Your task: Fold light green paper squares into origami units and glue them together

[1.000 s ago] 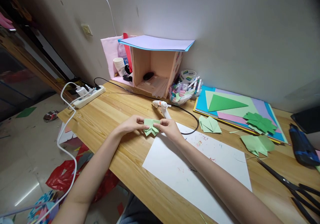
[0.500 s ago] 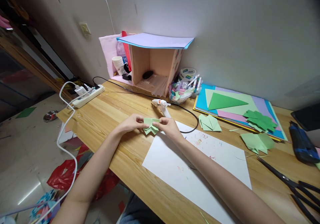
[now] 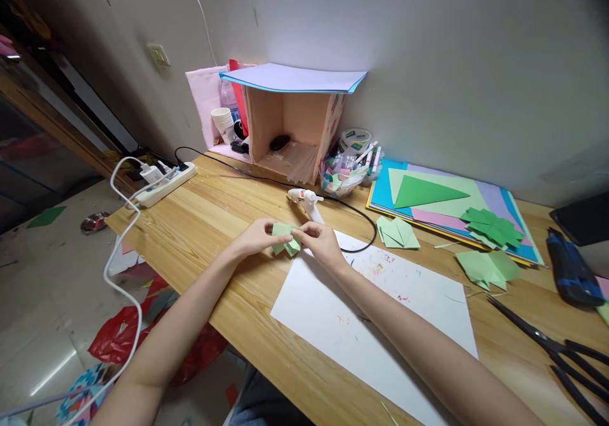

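Observation:
A small folded piece of light green paper [image 3: 281, 230] is held between both hands above the wooden table. My left hand [image 3: 257, 237] pinches its left side, with the thumb across the front. At its right edge, my right hand [image 3: 320, 242] grips it between thumb and fingers. A white glue gun [image 3: 307, 202] lies just behind the hands. Beneath my right forearm is a white sheet [image 3: 409, 312] with coloured marks. Further right are a folded light green piece [image 3: 398, 232] and another cut one [image 3: 489, 268].
Black scissors [image 3: 547, 343] and a blue-black tool [image 3: 572, 270] lie at the right. Coloured paper sheets [image 3: 380, 194] are stacked near the wall. An open box [image 3: 290, 121] stands behind the glue gun. A power strip [image 3: 166, 186] is at the left edge, its white cable hanging down.
The fingers of my left hand have shifted on the light green paper, and the thumb now lies further across it. The camera view has moved slightly.

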The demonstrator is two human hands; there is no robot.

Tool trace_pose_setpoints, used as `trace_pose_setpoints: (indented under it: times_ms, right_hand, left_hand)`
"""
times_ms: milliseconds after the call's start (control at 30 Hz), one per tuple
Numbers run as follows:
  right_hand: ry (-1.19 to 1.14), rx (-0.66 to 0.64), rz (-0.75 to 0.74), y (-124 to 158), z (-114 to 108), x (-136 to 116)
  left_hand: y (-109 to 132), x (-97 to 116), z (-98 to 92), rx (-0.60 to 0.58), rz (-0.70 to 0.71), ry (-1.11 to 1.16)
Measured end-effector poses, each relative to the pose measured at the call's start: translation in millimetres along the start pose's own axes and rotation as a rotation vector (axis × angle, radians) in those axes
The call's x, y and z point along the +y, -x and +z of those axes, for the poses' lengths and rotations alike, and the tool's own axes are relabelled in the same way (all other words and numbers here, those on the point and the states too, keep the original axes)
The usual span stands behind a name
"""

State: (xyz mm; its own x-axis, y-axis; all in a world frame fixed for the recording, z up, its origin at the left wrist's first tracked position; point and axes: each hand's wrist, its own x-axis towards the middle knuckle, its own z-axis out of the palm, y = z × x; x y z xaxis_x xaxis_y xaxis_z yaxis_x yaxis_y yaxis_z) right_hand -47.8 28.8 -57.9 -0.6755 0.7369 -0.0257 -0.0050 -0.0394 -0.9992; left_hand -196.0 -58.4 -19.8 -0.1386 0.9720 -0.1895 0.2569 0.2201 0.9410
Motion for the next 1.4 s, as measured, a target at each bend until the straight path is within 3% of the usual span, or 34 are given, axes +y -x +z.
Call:
trace_pose_setpoints:
  times_ms: [133, 333, 533, 900, 1167, 1400]
  right_hand:
    - [0.026, 0.028, -0.013, -1, 1, 2]
    - [0.028, 0.014, -0.018, -1, 1, -1]
    - [0.090, -0.094, -0.044, 0, -1, 1]
    - [0.061, -0.087, -0.020, 1, 1, -4]
    - [-0.056, -0.076, 0.025, 2, 0, -3]
    - [-0.051, -0.161, 0.064, 3, 0, -4]
  left_hand:
    - [-3, -5, 11.6, 0.021, -0.042, 0.012]
    - [-3, -7, 10.3, 0.068, -0.045, 0.016]
    - [0, -1, 9.7, 0.026, -0.049, -0.019]
    - [1, -1, 4.7, -0.073, -0.007, -0.053]
    - [-2, -3, -4.7, 0.017, 0.002, 0.084]
    - [-2, -3, -11.3, 0.070, 0.017, 0.131]
